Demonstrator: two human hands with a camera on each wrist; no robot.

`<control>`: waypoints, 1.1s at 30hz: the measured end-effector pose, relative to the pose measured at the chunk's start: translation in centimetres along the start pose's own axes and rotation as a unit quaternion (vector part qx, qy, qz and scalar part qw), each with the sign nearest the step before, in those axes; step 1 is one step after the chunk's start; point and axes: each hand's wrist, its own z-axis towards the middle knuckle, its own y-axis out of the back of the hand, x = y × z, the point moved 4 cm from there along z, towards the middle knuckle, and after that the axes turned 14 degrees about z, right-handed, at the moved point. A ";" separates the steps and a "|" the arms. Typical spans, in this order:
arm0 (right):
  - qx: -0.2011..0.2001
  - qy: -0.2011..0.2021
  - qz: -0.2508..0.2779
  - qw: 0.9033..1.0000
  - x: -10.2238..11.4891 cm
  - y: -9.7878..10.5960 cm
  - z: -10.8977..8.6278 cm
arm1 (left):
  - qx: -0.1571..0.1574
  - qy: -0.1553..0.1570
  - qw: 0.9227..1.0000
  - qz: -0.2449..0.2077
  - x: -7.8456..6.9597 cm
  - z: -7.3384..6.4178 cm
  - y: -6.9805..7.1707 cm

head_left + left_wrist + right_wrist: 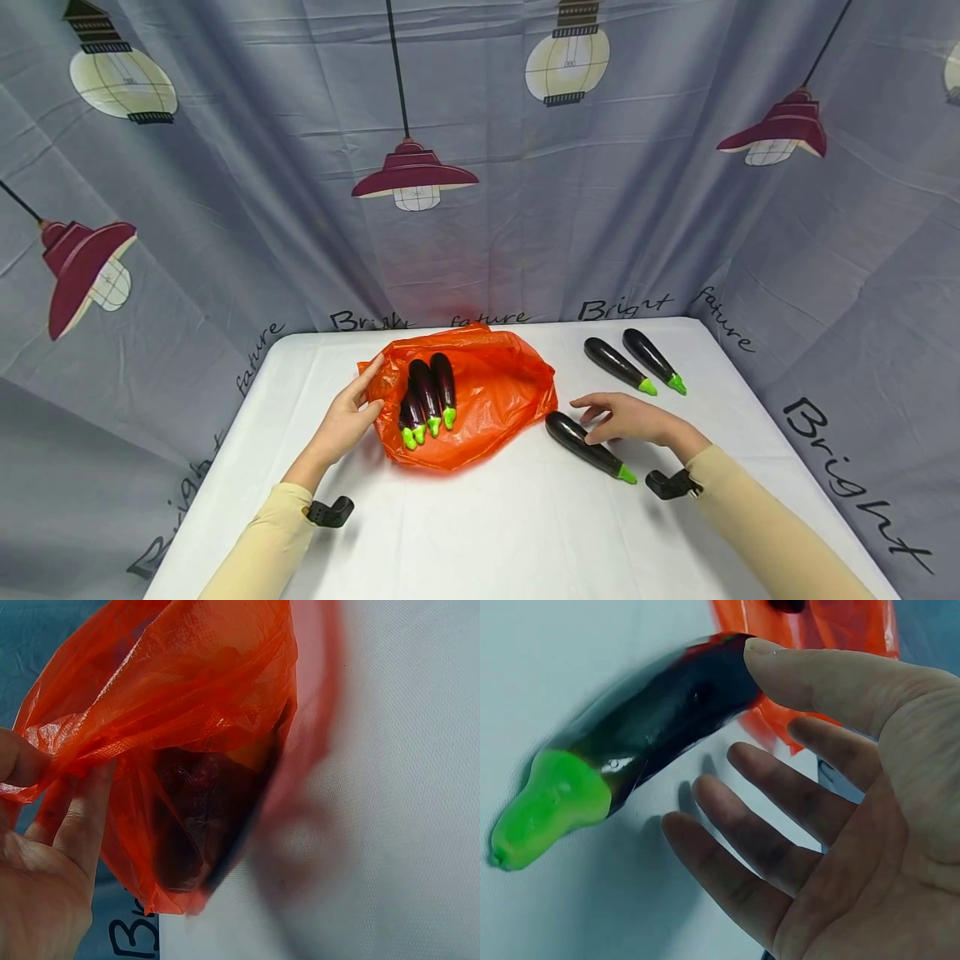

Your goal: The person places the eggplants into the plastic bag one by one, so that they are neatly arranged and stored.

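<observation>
An orange-red plastic bag point(498, 383) lies with its mouth spread, holding several dark purple eggplants point(424, 392) with green stem ends. My left hand point(347, 423) pinches the bag's left edge between thumb and fingers, seen closer in the left wrist view, where the bag film point(217, 667) partly hides its dark contents. To the right of the bag, a glossy dark eggplant point(582, 443) rests on the table. Over it is my right hand point(633, 417), its fingers spread and loosely bent. In the right wrist view the thumb overlaps the eggplant's dark end point(720, 682); contact is unclear.
Two more eggplants, a left one point(615, 362) and a right one point(651, 357), lie side by side at the back right of the white-covered table point(465, 533). Grey curtains point(480, 258) printed with lamps surround the back and sides.
</observation>
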 end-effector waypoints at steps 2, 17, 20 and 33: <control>0.002 -0.003 0.007 1.000 -0.1 0.0 0.0 | 0.001 0.001 1.000 0.002 0.0 0.0 0.0; 0.015 -0.021 0.031 0.999 -0.5 -0.1 -0.2 | 0.000 0.001 1.000 0.000 0.2 0.0 0.0; 0.016 -0.024 0.036 0.999 -0.7 -0.1 -0.2 | -0.002 -0.004 1.000 -0.002 0.3 0.1 -0.1; 0.018 -0.044 0.024 0.999 -1.0 -0.3 -0.4 | -0.003 -0.007 1.000 0.012 0.3 0.0 0.0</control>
